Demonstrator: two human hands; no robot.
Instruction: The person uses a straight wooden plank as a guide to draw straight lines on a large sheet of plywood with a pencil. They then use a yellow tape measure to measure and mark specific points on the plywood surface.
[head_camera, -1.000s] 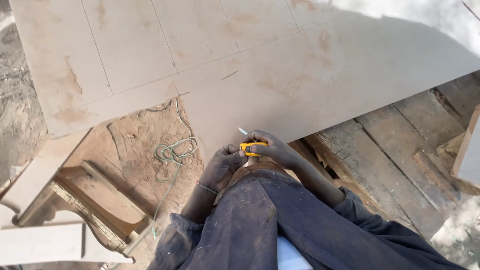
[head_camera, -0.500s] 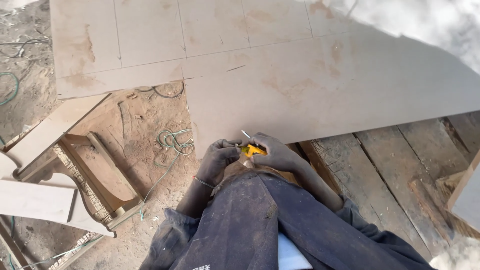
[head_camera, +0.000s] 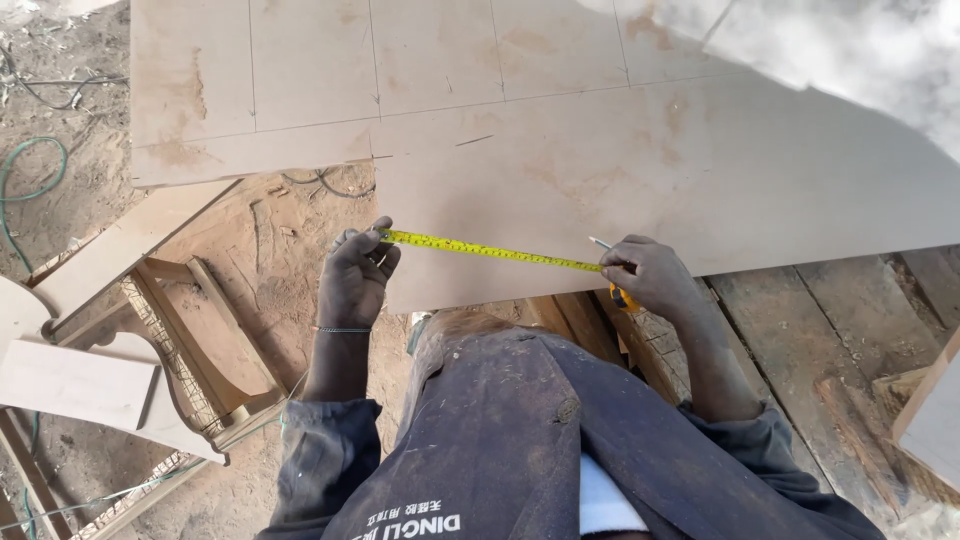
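Tape measure (head_camera: 490, 250) stretched across the board (head_camera: 640, 170): left hand (head_camera: 355, 275) pinches its 9 o'clock end, right hand (head_camera: 655, 275) grips the case and a pencil (head_camera: 600, 243).

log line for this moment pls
left hand pins tape end at board edge | right hand holds tape case, pencil | tape measure stretched across
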